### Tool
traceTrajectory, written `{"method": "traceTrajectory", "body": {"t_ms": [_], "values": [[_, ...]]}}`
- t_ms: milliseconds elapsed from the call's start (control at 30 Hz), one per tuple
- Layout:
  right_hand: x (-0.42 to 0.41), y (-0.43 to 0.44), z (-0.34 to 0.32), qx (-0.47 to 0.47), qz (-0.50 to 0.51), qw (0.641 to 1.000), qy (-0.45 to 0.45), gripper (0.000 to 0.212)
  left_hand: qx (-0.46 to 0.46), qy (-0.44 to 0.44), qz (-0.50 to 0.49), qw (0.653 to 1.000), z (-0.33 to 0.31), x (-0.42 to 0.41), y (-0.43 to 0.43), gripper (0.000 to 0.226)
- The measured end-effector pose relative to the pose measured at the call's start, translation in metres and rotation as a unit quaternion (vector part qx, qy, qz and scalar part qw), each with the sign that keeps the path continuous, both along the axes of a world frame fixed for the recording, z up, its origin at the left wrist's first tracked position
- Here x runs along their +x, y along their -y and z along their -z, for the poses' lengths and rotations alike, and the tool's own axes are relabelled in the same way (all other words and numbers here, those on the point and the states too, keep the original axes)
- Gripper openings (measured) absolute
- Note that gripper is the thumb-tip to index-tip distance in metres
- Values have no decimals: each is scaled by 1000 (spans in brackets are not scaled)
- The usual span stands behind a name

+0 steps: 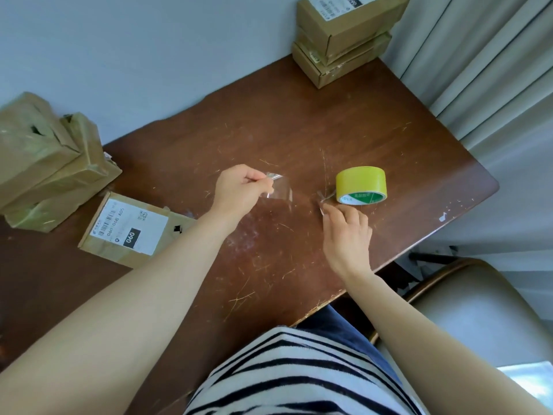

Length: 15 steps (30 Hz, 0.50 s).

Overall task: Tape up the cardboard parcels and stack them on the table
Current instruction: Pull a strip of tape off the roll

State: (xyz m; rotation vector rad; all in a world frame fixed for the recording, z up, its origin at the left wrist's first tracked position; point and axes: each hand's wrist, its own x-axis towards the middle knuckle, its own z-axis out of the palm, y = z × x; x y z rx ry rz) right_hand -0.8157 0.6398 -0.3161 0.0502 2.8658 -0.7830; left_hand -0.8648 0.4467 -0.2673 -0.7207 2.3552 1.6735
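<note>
Centre frame: the left hand [239, 190] pinches a clear tape strip [279, 188] above the tabletop [269, 130]. The right hand [347, 229] curls beside the yellow roll [360, 185], its grip unclear. The labelled parcel [128, 226] waits at left; the dangling strip could stick to itself.

A yellow tape roll [361, 184], its core label green and white, is lying on the right of a dark reddish-brown, pale-scratched table [269, 124]. The far-right parcels [344, 37] are showing tan brown, the left parcels [45, 163] an olive brown. A brown flat parcel [172, 221] on the left is carrying a white label [131, 226] with a black 060 patch. A clear tape piece [281, 188] is glinting mid-table. Near, a shirt [299, 375] is showing black-and-white stripes.
</note>
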Motion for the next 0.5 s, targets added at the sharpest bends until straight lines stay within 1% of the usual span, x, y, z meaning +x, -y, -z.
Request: {"method": "traceTrajectory", "body": {"t_ms": [33,67,100,133,167,200,233,267,300,400,433,500], "values": [[-5,8,-7,-118,46,992,8,37,29,4,-2,1000,-4,3,6,10],[-12,17,-14,-240,103,963,62,38,53,7,-1,999,-8,6,11,9],[-19,26,-21,-356,160,910,136,41,75,10,-1,997,-11,10,15,9],[-26,34,-26,-442,200,849,209,47,95,11,-2,995,-14,14,19,8],[-31,41,-30,-496,211,797,274,55,111,13,-6,994,-17,18,23,8],[-34,46,-31,-525,204,759,326,62,121,14,-14,992,-19,23,28,7],[-35,50,-32,-536,185,739,364,65,128,15,-23,991,-20,28,33,7],[-34,53,-32,-538,164,733,383,62,132,15,-34,991,-21,33,39,8],[-32,56,-30,-536,147,736,387,54,136,13,-44,990,-20,38,45,8],[-22,67,-27,-522,118,770,348,16,139,15,-75,987,-18,58,61,6],[-19,70,-26,-512,116,784,332,11,138,20,-85,987,-16,66,67,6],[-15,78,-27,-490,109,810,304,9,140,39,-100,984,-12,83,80,8]]}}
